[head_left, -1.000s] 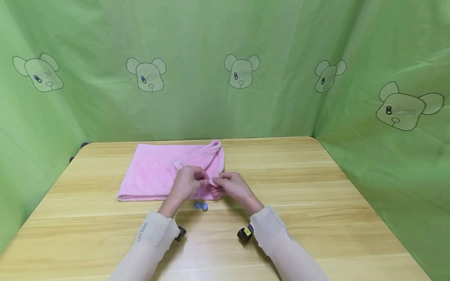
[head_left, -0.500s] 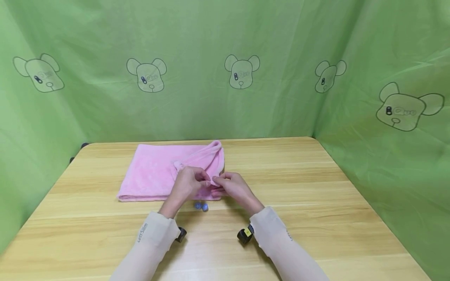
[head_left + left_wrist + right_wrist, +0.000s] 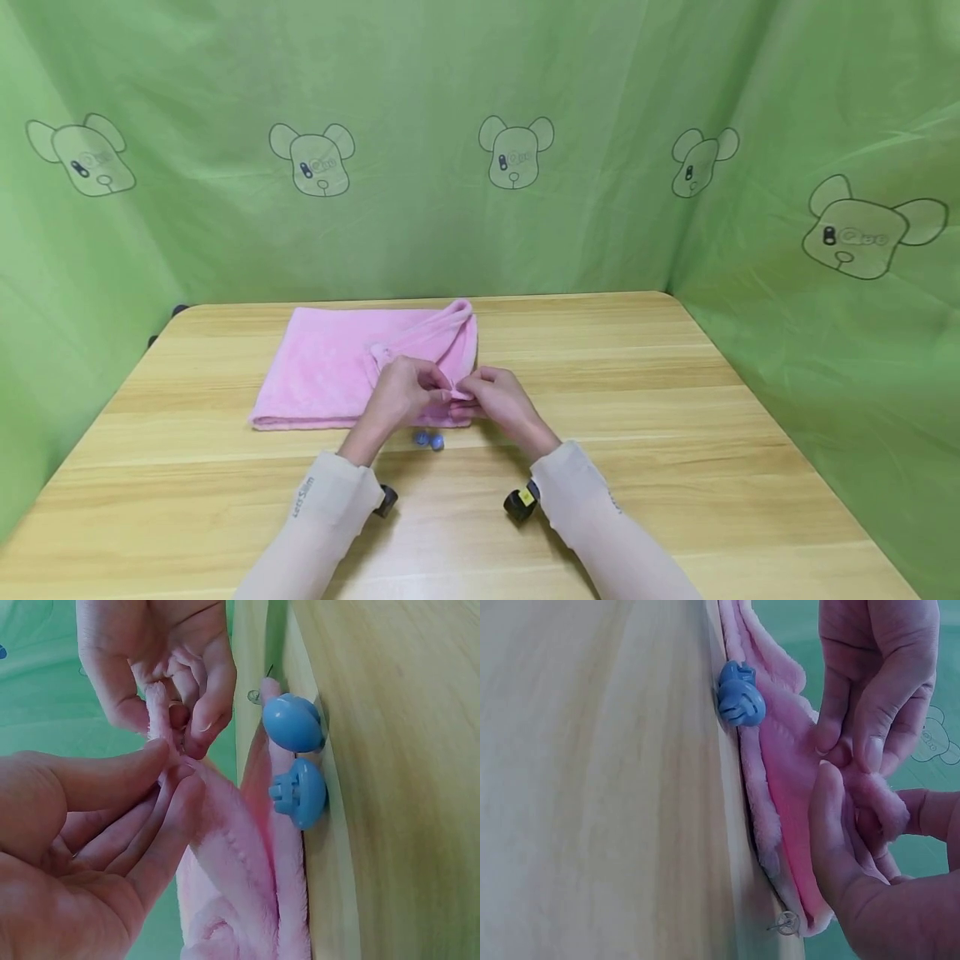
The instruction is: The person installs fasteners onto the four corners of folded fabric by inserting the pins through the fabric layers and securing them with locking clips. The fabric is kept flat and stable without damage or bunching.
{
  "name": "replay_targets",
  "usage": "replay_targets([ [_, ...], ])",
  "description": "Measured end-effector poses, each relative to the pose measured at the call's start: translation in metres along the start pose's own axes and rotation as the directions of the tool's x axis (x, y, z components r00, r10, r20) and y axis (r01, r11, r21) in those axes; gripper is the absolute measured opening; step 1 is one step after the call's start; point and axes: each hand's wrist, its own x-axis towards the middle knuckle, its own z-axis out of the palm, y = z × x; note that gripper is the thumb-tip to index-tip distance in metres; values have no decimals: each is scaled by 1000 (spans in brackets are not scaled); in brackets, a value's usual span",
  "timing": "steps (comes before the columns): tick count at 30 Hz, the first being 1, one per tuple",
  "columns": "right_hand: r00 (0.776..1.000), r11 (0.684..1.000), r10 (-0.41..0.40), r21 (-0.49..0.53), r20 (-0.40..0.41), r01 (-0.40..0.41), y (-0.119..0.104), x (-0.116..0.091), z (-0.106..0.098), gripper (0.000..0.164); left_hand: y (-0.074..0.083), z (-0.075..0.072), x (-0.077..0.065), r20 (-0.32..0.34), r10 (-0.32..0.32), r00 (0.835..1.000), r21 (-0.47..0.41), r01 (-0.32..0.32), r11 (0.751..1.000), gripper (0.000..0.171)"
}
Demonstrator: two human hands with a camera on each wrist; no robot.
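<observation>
The person's left grip [image 3: 400, 392] and right grip [image 3: 504, 400] both pinch a raised part of the pink cloth [image 3: 322, 367], fingertips close together. The cloth otherwise lies folded on the wooden surface [image 3: 637, 500]. Two blue plastic pieces [image 3: 291, 724] sit just beside its near edge; a clear pin [image 3: 787, 923] is by its right corner.
</observation>
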Motion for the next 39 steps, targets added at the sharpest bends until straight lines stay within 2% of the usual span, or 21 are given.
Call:
replay_targets([
  [5,1000,998,12,62,-3,-12,-1,0,-2,11,1,-4,0,0,-12,1000,34,12,999,11],
  [10,1000,996,19,83,16,-21,-2,0,-4,18,4,-21,-2,-49,-71,996,66,74,995,8],
  [11,1000,997,21,80,23,-23,-2,0,-4,20,5,-24,-2,-41,-83,996,73,85,994,8],
  [13,999,998,25,64,31,-26,-3,0,-4,21,6,-30,-4,28,-110,994,105,107,989,8],
  [15,999,998,32,47,32,-34,-3,0,-4,20,7,-32,-7,157,-147,977,149,124,981,9],
  [18,999,999,40,7,27,-40,-3,0,-5,19,11,-28,-12,337,-213,917,237,137,962,12],
  [20,998,999,46,-9,29,-46,-3,0,-4,18,13,-23,-15,394,-244,886,283,136,949,14],
  [21,998,999,49,-14,31,-49,-3,0,-4,17,14,-20,-16,401,-253,881,306,132,943,15],
  [26,998,998,50,-26,39,-49,-2,0,-3,15,13,-11,-18,370,-257,893,355,120,927,16],
  [30,998,999,52,-17,35,-51,-1,0,-4,16,9,-14,-16,376,-247,893,318,126,940,12],
  [32,998,999,50,-8,37,-50,0,0,-4,17,7,-19,-14,368,-236,899,286,132,949,13],
  [34,998,999,49,-1,37,-49,-1,0,-5,19,6,-24,-11,331,-193,924,254,110,961,14],
  [37,998,999,43,7,46,-43,-1,-1,-5,21,5,-28,-8,236,-117,965,189,73,979,13],
  [39,998,999,41,10,50,-41,-2,-2,-6,21,5,-29,-6,169,-74,983,144,50,988,13],
])
